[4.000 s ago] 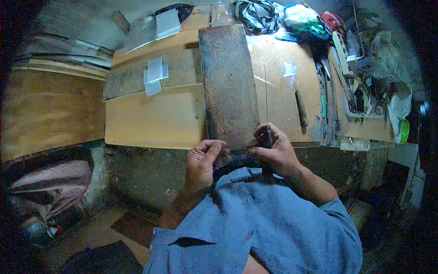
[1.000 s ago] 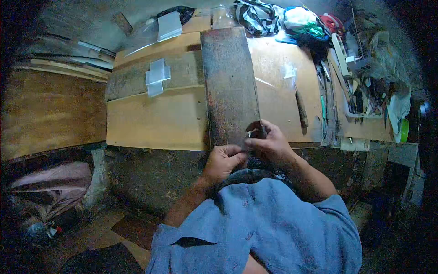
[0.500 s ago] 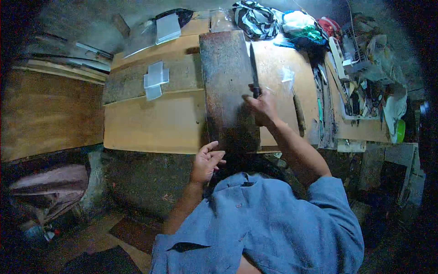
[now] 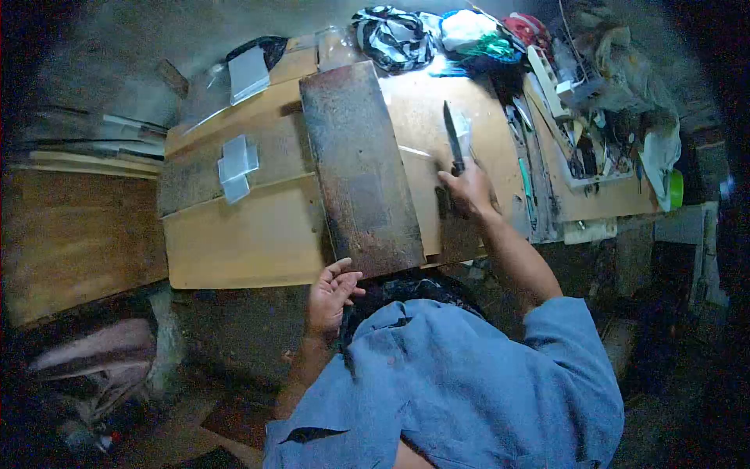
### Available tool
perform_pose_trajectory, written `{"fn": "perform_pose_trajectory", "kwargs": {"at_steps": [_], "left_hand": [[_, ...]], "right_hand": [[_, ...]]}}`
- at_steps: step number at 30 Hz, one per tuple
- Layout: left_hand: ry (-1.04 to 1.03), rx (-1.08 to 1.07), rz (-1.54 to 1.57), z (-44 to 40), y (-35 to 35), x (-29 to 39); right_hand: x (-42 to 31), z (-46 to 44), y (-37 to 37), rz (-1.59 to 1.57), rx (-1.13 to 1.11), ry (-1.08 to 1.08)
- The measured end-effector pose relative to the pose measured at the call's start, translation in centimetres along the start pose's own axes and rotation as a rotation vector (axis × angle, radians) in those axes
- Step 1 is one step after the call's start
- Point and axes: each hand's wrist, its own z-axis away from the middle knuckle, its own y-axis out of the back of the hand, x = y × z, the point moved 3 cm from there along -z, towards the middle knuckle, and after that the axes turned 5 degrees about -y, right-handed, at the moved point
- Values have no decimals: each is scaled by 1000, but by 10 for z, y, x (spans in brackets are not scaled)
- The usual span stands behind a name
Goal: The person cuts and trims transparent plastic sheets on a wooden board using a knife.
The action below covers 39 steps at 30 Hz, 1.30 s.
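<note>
My right hand [image 4: 469,187] is wrapped around the handle of a knife [image 4: 453,133], its dark blade pointing away from me and up. It is to the right of a long, worn wooden board [image 4: 359,148] that lies lengthwise across the table. My left hand [image 4: 333,293] is by the board's near left corner, fingers partly bent and apart, with nothing visible in them. Whether its fingertips touch the board I cannot tell. Beyond the knife lies a small clear plastic piece [image 4: 464,129].
Small plastic sheets [image 4: 237,168] lie on the tabletop [image 4: 242,250] at left, with a white stack [image 4: 248,74] behind. Bagged bundles [image 4: 394,37] stand at the back. On the right are a tray [image 4: 605,178] of tools and a green container [image 4: 676,190].
My view has turned, so the board now appears slanted. The knife in my right hand has moved right, away from the board's edge. My left hand appears closer to the board's near corner.
</note>
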Motion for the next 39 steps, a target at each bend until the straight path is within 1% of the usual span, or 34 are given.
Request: {"fn": "perform_pose_trajectory", "kwargs": {"at_steps": [1, 3, 4, 5, 7, 8, 12, 15, 17, 20, 22, 23, 24, 29, 31, 34, 37, 39], "left_hand": [[7, -18, -8, -1, -1, 1], [11, -32, -13, 0, -5, 5], [14, -42, -9, 1, -8, 7], [12, -48, -17, 0, -9, 7], [-7, -25, -15, 1, -10, 3], [-7, -29, -21, 1, -9, 2], [-10, -14, -15, 5, -12, 4], [14, 25, -6, 7, -19, 7], [22, 41, 6, 7, -21, 6], [-6, -6, 15, 7, -21, 5], [0, -45, -47, 7, -21, 5], [0, -44, -50, 8, -21, 5], [6, -42, -58, 8, -22, 5], [10, -29, -53, 9, -25, 4], [10, -18, -52, 11, -28, 9], [-5, -47, -12, 9, -27, 5], [6, -54, -29, 8, -26, 6], [-4, -43, -39, 10, -28, 11]], "right_hand": [[-2, -3, -4, -7, 4, -8], [-7, -11, -12, -45, 52, 60], [-9, -16, -18, -20, 16, -35], [-12, -19, -20, -26, 22, -41], [-18, -23, -20, 82, 40, -19], [-16, -26, -26, 64, 65, 42], [-9, -39, -37, 110, 61, 44], [-6, -46, -36, 148, 19, 34], [-6, -48, -34, 87, -11, 24], [-11, -43, -29, 39, -31, 4], [-24, -33, -16, 30, -50, 35], [-29, -29, -14, 23, -71, 64], [-28, -31, -17, 32, -85, 27], [-19, -50, -41, 44, -96, 56], [-21, -52, -40, 47, -87, 51], [-25, -53, -38, 81, -138, 88], [-23, -52, -30, 97, -139, 56], [-13, -53, -24, 4, -262, 98]]}}
